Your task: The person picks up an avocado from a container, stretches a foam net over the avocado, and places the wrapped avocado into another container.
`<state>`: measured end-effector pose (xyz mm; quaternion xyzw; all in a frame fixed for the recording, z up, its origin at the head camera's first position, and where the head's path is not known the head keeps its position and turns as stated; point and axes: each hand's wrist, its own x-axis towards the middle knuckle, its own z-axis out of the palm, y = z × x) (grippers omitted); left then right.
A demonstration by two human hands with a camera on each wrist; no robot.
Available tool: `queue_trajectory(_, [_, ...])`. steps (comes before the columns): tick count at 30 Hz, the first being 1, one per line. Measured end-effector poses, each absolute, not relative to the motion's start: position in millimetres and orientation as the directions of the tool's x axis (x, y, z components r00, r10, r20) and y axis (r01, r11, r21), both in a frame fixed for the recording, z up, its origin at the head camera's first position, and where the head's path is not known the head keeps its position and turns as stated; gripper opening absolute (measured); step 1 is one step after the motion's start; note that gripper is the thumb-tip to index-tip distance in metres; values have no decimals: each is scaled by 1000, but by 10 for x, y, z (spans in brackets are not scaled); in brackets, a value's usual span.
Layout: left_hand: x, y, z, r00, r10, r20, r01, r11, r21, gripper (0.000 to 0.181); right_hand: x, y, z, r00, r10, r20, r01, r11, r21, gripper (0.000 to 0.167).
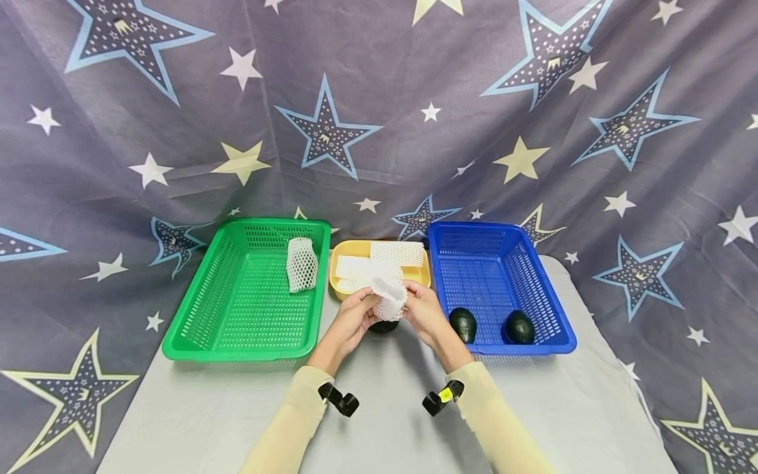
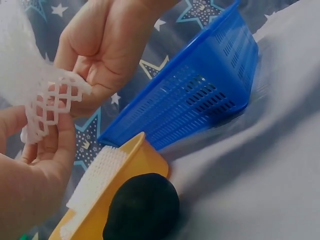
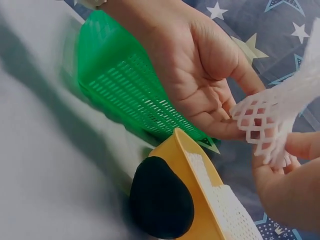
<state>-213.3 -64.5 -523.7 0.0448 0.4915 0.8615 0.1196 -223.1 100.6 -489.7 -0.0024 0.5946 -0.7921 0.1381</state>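
Observation:
Both hands pinch the mouth of a white foam mesh sleeve [image 1: 389, 300] above the table's middle. My left hand [image 1: 352, 318] holds its left edge, thumb and fingers on the netting, as the right wrist view shows. Opposite it, my right hand [image 1: 425, 311] grips the right edge. Below the hands a dark green avocado [image 3: 161, 198] sits on the table against the yellow basket [image 1: 335, 279]; in the head view the hands and sleeve mostly cover it. White foam sleeves [image 1: 397, 253] lie flat in that basket.
On the left stands a green basket [image 1: 195, 293] with a filled foam sleeve [image 1: 302, 264] at its right side. A blue basket [image 1: 559, 322] on the right holds two avocados, one [image 1: 462, 325] left and one [image 1: 519, 327] right. A star-patterned cloth hangs behind.

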Motion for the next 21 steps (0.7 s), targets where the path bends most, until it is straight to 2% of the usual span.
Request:
queue_trajectory(5, [-2143, -647, -5172, -975, 170, -146, -213, -498, 840, 15, -2256, 1014, -4923, -976, -145, -165, 201, -288, -936, 32])
queue_trajectory(13, [-2129, -681, -5181, -976, 70, -209, -213, -541, 814, 34, -2287, 972, -4970, -980, -76, -184, 199, -289, -937, 28])
queue_trajectory(17, [-2088, -694, -5263, -970, 6, -241, -205, -549, 810, 36, -2298, 897, -5004, -982, -69, -174, 185, -249, -951, 18])
queue_trajectory(21, [-2036, -710, -5373, -961, -46, -272, -201, -555, 807, 34, -2313, 823, -5031, -988, -52, -149, 155, -170, -973, 24])
